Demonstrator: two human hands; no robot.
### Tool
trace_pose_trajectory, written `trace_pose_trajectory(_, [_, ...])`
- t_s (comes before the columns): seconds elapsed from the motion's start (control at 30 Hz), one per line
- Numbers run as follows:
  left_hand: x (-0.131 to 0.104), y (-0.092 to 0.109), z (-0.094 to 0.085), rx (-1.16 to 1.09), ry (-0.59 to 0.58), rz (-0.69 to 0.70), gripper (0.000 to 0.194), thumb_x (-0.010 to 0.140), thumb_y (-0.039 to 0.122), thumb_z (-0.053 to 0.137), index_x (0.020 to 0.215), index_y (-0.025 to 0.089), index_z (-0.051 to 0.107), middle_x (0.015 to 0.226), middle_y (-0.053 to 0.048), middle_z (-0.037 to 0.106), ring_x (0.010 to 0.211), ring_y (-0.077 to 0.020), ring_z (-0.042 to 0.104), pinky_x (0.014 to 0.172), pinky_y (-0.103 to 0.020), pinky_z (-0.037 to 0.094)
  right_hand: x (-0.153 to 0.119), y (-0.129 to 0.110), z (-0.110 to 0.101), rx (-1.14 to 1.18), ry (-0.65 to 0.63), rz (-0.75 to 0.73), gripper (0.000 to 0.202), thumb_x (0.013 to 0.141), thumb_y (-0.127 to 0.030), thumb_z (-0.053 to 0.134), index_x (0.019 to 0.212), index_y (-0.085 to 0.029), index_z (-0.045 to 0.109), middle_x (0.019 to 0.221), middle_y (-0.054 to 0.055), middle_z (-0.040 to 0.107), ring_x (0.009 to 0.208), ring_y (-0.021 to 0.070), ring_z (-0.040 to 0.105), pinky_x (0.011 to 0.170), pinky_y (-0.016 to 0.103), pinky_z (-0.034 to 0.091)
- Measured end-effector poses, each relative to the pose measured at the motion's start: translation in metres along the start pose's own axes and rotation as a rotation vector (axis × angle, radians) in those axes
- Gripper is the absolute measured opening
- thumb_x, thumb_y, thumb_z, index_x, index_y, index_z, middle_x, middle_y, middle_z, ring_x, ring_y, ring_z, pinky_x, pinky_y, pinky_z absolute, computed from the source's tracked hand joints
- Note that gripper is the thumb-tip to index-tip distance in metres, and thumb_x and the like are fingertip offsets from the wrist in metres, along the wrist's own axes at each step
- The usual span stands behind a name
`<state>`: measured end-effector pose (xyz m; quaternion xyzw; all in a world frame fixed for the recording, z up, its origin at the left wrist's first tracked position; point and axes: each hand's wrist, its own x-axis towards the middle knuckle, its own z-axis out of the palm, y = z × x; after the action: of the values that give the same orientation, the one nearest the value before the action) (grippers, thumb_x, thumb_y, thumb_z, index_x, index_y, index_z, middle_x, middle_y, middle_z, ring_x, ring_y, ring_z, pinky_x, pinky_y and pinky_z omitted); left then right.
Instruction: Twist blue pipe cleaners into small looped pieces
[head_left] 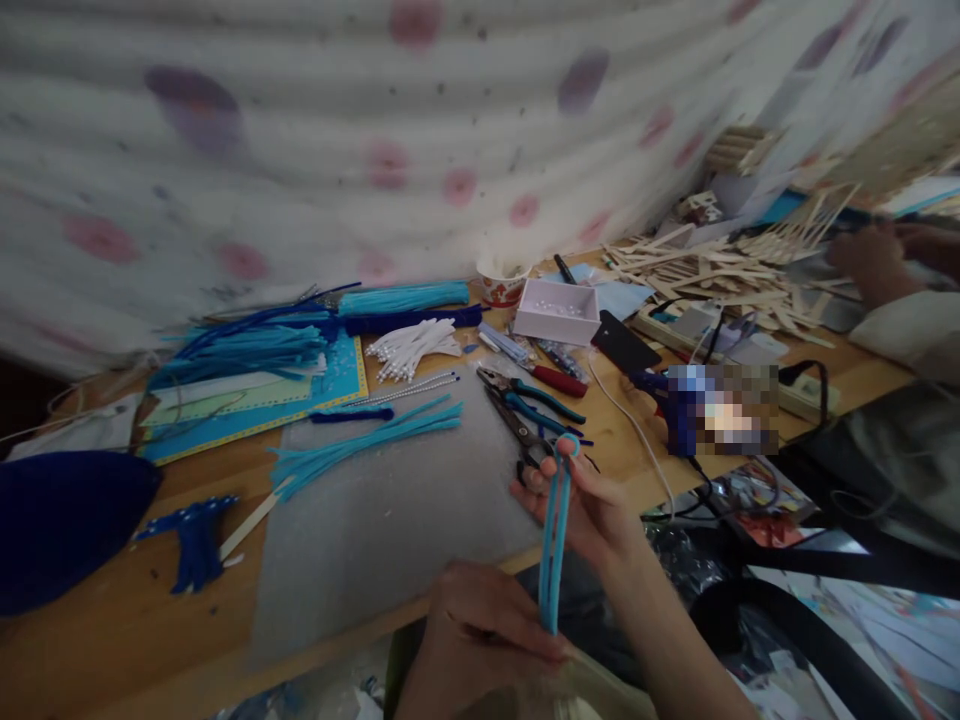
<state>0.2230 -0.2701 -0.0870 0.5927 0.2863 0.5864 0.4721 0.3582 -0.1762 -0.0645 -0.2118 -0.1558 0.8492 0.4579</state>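
Light blue pipe cleaners [553, 560] run roughly upright between my two hands near the table's front edge. At their curled upper end, the fingers of my right hand [589, 510] close in a pinch. My left hand [487, 625] grips the lower end, with its fingertips partly hidden. Just beyond my right hand lie black-handled scissors [517, 425] and pliers with teal handles [544, 398]. More light blue pipe cleaners [367, 445] are spread on a grey mat [390, 540] to the left.
Blue pipe cleaner bundles [255, 350] and white beaded stems [416, 348] lie behind the mat. A white box [556, 312] holds small beads. Wooden sticks [712, 275] pile up at right, near another person's hand [870, 260]. A cable [637, 430] crosses the table.
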Motion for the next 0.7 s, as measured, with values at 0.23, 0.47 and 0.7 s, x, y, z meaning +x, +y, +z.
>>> trace_pose_trajectory(0.23, [0.002,-0.012,-0.004,0.009,-0.088,0.075,0.013,0.083,0.035,0.07,0.081,0.025,0.079,0.068,-0.005,0.077,0.05,-0.0164,0.072,0.047,-0.016,0.055,0.001,0.003,-0.006,0.003,-0.05,0.022,0.022,0.06,-0.032,0.089,0.074,-0.026,0.073,0.072,-0.003,0.074,0.067,0.0133,0.067,0.08,0.034,0.052])
trace_pose_trajectory(0.47, [-0.005,-0.034,-0.023,0.16,-0.309,0.037,0.06,0.093,0.065,0.032,0.081,0.027,0.077,0.064,-0.003,0.076,0.056,-0.0151,0.073,0.051,-0.016,0.054,0.006,0.006,-0.011,0.043,-0.036,0.006,0.021,0.061,-0.031,0.089,0.074,-0.027,0.073,0.067,-0.006,0.072,0.06,0.0083,0.065,0.08,0.031,0.054])
trace_pose_trajectory(0.7, [-0.007,-0.037,-0.04,0.334,-0.139,-0.038,0.022,0.077,0.053,0.07,0.09,0.038,0.078,0.049,0.0,0.067,0.042,-0.0213,0.066,0.036,-0.027,0.049,0.01,0.005,-0.014,0.029,0.007,-0.053,0.022,0.058,-0.03,0.091,0.072,-0.028,0.073,0.064,-0.005,0.071,0.056,0.0104,0.064,0.075,0.032,0.054])
